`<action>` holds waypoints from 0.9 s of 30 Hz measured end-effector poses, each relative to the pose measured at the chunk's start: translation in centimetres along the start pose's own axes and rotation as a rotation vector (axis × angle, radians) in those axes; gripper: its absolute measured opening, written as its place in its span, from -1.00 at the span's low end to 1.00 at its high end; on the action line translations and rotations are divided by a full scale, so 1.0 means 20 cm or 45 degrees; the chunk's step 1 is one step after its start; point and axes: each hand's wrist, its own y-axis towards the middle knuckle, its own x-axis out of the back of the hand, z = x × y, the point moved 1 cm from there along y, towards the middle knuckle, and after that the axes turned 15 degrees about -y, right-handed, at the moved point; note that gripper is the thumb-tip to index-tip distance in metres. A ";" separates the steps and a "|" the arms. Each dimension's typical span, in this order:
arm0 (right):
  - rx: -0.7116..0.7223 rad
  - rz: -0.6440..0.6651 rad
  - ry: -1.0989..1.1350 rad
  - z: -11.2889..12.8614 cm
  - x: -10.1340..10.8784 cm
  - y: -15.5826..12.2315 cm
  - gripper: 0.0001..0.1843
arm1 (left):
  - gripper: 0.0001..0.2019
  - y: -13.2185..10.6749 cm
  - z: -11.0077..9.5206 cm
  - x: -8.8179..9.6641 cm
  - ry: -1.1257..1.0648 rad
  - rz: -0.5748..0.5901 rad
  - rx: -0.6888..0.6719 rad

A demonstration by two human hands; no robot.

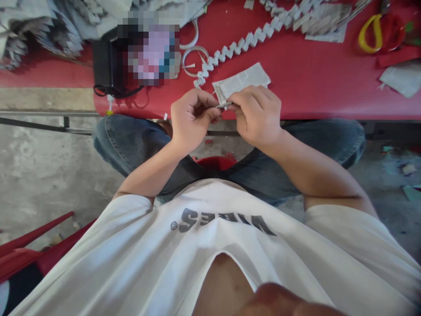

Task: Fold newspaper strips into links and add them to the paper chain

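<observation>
My left hand [192, 116] and my right hand [258, 112] meet at the near edge of the red table. Between their pinched fingertips is a small folded paper strip [224, 105], greyish like newsprint; much of it is hidden by the fingers. Just beyond my right hand lie flat cut newspaper strips [246, 78]. A zigzag chain of folded paper [243, 46] runs diagonally behind them, its near end close to a roll of clear tape [194, 61].
On the red table [315, 79] stand a black box-like object [107, 66] with a cord and a blurred-out item [151, 52]. Folded newspaper [66, 26] piles up at back left. Yellow-handled scissors [371, 35] and a paper piece [403, 79] lie at right.
</observation>
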 end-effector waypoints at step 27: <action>0.039 0.061 0.265 0.00 -0.02 0.01 -0.56 | -0.72 0.00 -0.03 0.02 0.238 -0.033 -0.176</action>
